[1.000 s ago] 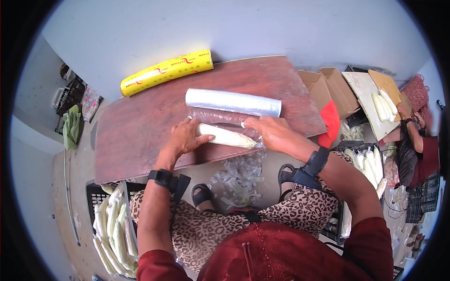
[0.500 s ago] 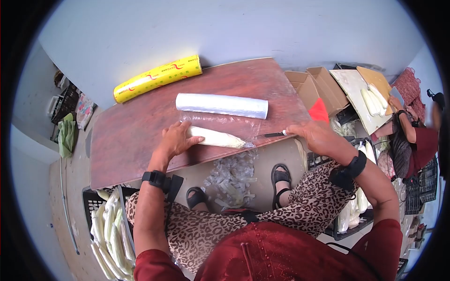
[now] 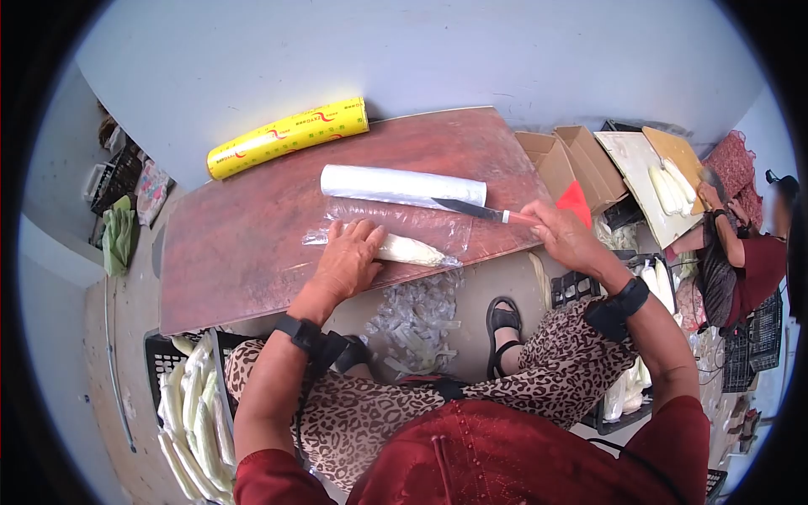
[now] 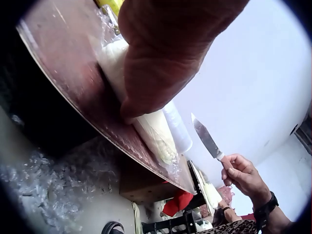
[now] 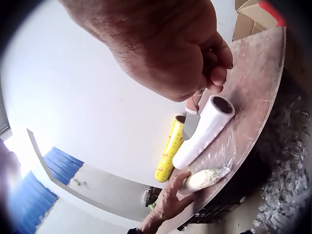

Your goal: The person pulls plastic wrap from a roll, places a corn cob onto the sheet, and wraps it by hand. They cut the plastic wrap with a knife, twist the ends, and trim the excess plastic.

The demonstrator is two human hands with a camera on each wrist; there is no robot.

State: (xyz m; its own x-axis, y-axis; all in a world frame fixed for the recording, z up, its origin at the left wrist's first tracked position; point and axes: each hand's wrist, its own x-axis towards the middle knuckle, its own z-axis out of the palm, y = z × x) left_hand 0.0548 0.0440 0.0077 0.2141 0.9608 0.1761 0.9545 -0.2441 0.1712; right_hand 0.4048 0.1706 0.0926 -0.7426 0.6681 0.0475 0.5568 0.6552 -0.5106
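Observation:
A pale, long vegetable [image 3: 410, 250] in clear film lies near the front edge of the table [image 3: 227, 252]. Over its left part the left hand [image 3: 348, 259] curls its fingers and thumb; in the left wrist view the thumb lies along its side. The right hand [image 3: 568, 240] grips the handle of a knife [image 3: 475, 209], the blade raised and pointing left, over the near side of the white film roll [image 3: 396, 184]. A sheet of clear film [image 3: 438, 224] spreads between roll and vegetable. In the right wrist view the knife blade [image 5: 190, 126] appears beside the roll.
A yellow roll [image 3: 290, 136] lies at the back edge by the wall. Crates of wrapped vegetables [image 3: 198, 404] stand left and right below the table. Film scraps [image 3: 412, 320] cover the floor in front. At right are a cardboard box [image 3: 572, 168], a red cloth [image 3: 575, 203] and another person [image 3: 757, 261].
The right hand has drawn away to the right, and the knife has lifted from the film near the vegetable to the roll. The left hand has shifted right over the vegetable, whose wrapped left end now shows.

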